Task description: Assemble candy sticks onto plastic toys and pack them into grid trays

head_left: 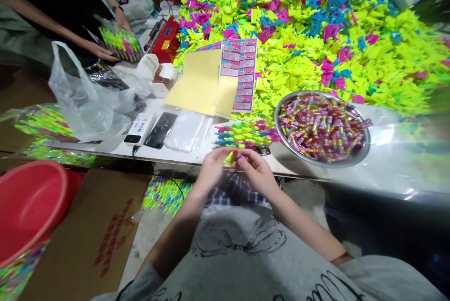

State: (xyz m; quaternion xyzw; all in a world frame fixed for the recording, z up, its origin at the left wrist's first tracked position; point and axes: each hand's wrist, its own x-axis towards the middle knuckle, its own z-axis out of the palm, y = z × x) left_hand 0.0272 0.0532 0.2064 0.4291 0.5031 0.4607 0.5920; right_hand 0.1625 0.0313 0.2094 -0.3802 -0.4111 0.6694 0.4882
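Observation:
Close to my body at the table's front edge, my left hand [215, 166] pinches a small yellow-green plastic piece [229, 158]. My right hand [256, 168] meets it from the right, its thumb and fingers closed on a small wrapped candy [239, 155] with a red end. The two items touch or nearly touch between my fingertips. Just beyond my hands lies a stack of assembled pieces [246, 133] in yellow-green, pink and blue. Right of it a round metal bowl [367, 147] holds a heap of wrapped candies [319, 125].
Loose plastic pieces [295, 52] form a large pile at the back. Yellow card sheets [200, 78], a phone [161, 130] and a plastic bag [80, 99] lie left. Another person's hands [101, 51] hold a filled pack. A red tub [31, 202] stands lower left.

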